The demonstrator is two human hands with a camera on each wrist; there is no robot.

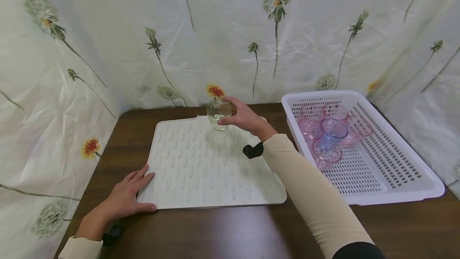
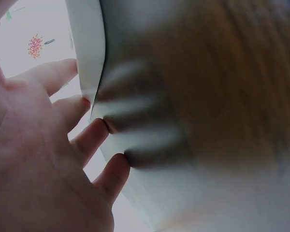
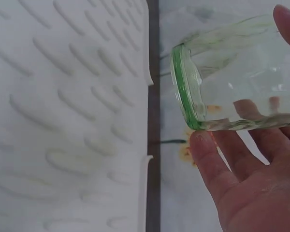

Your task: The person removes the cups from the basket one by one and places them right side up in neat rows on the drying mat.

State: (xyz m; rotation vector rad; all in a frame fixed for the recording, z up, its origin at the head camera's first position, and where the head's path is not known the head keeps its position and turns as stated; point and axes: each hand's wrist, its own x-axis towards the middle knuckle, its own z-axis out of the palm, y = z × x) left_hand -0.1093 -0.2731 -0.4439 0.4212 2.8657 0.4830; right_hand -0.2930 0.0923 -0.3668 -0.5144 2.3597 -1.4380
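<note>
My right hand [image 1: 241, 116] grips a clear, faintly green glass [image 1: 216, 115] from its right side, thumb and fingers around it. The glass is upright over the far edge of a white ribbed draining board [image 1: 205, 167]. In the right wrist view, the green-tinted thick base of the glass [image 3: 186, 89] faces the board, a gap showing between them. My left hand [image 1: 123, 195] rests at the board's near left corner, thumb along the front edge and fingers spread on the left side. The left wrist view shows its fingertips [image 2: 117, 166] touching the board's edge.
To the right stands a white perforated plastic basket [image 1: 399, 143] with several pink glasses [image 1: 355, 127] and a blue glass [image 1: 332, 131] bunched in its left part. Board and basket lie on a dark wooden table [image 1: 215, 231]. A flower-printed curtain [image 1: 223, 43] closes off the back and sides.
</note>
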